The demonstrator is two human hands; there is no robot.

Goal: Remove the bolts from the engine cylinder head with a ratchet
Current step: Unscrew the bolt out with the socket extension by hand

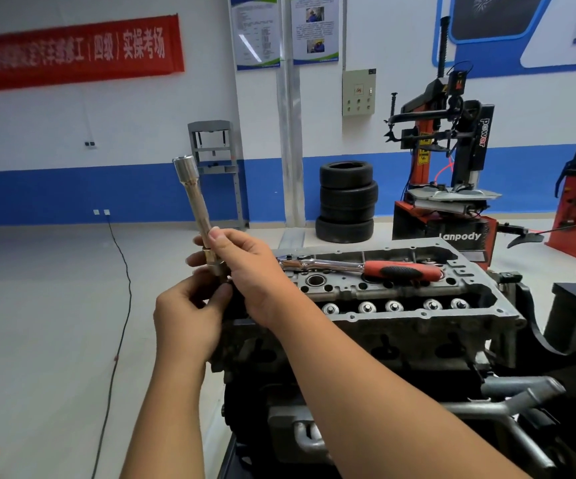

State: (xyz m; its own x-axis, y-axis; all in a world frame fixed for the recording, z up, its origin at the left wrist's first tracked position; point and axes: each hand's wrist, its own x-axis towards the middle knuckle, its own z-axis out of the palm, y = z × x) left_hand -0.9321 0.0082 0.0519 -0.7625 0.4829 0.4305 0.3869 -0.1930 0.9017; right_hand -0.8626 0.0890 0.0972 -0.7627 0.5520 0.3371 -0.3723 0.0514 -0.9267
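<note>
Bolts cannot be picked out for certain from the head view; the cylinder head [400, 305] sits on the engine with a row of round shiny caps along its near side (valve tops, perhaps, rather than bolts). The ratchet [362, 267] lies flat on the head's far side, untouched, its drive end toward the head's left end and its red and black handle pointing to the right.

Both hands are up at the head's left end, busy with a long extension bar [195, 205] that stands nearly upright, leaning a little left, its socket end at the top. The right hand [245, 267] curls round the bar's lower part. The left hand [189, 316] pinches a short metal piece at the bar's bottom end, apparently fitting or removing it; which one I cannot tell.

The ratchet's drive end lies just right of the right hand, so that hand looks the nearer for picking it up. The bar's long axis stands roughly square to the ratchet's.
</note>
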